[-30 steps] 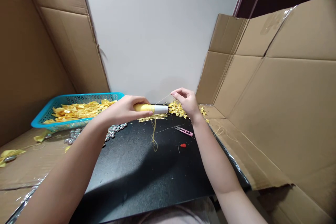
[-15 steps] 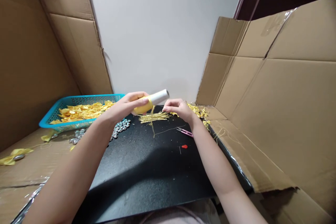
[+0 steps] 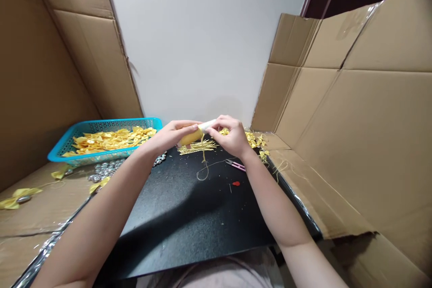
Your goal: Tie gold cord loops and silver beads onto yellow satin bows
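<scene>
Black tabletop (image 3: 189,220) lies beneath the spool (image 3: 193,137). My left hand (image 3: 168,136) clamps it, best kept steady; whether my right hand (image 3: 235,137), at its white end, grips, I cannot tell.

We're on one view, head-worn, looking forward and down over the black worktop (image 3: 189,216). Its near edge crosses low in frame; pale wall (image 3: 202,45) faces us, cardboard (image 3: 371,121) flanks both sides. Wide, close framing: we get both forearms from the lower corners up to left grip (image 3: 172,135) and right grip (image 3: 233,135), mid-frame.
</scene>
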Tool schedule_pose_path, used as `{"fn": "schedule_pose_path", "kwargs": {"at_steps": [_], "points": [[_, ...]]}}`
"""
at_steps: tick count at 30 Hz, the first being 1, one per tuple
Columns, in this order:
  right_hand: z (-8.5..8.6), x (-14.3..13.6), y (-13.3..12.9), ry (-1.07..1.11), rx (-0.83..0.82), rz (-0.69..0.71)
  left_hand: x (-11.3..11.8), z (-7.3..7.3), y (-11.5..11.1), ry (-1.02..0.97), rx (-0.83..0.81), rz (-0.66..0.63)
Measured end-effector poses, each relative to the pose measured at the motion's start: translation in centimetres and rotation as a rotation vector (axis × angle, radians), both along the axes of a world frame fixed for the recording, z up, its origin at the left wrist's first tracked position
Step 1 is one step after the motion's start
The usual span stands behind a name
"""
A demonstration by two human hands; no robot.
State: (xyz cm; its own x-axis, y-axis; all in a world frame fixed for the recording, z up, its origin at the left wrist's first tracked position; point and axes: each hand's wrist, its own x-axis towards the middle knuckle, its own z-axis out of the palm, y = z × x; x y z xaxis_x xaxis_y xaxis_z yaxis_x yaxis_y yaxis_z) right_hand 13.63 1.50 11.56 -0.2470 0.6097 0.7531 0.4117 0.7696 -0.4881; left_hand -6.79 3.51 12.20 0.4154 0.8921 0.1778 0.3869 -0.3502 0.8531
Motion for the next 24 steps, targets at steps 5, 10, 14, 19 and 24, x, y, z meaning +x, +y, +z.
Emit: {"fn": "schedule_pose_path", "kwargs": {"at_steps": [5,10,14,19,24], "points": [[-0.7,0.5,1.0,0.006,-0.027,-0.085,-0.3,0.0,0.3,-0.203,-0.002,0.127],[-1.8,-1.5,1.0,0.126,-0.287,0.048,0.2,0.3,-0.4,-0.146,0.088,0.155],[-2.4,-3.0,1.1,0.316,-0.436,0.179,0.6,0.5,-1.2,-0.151,0.118,0.136],[-2.4,-1.9,1.7,0.282,-0.712,0.651,0.2,0.7,-1.0,-0.216,0.07,0.073],[-1.3,0.8,2.2,-0.014,-0.863,0.733,-0.6,1.1,-0.9,-0.089,0.034,-0.015]]}}
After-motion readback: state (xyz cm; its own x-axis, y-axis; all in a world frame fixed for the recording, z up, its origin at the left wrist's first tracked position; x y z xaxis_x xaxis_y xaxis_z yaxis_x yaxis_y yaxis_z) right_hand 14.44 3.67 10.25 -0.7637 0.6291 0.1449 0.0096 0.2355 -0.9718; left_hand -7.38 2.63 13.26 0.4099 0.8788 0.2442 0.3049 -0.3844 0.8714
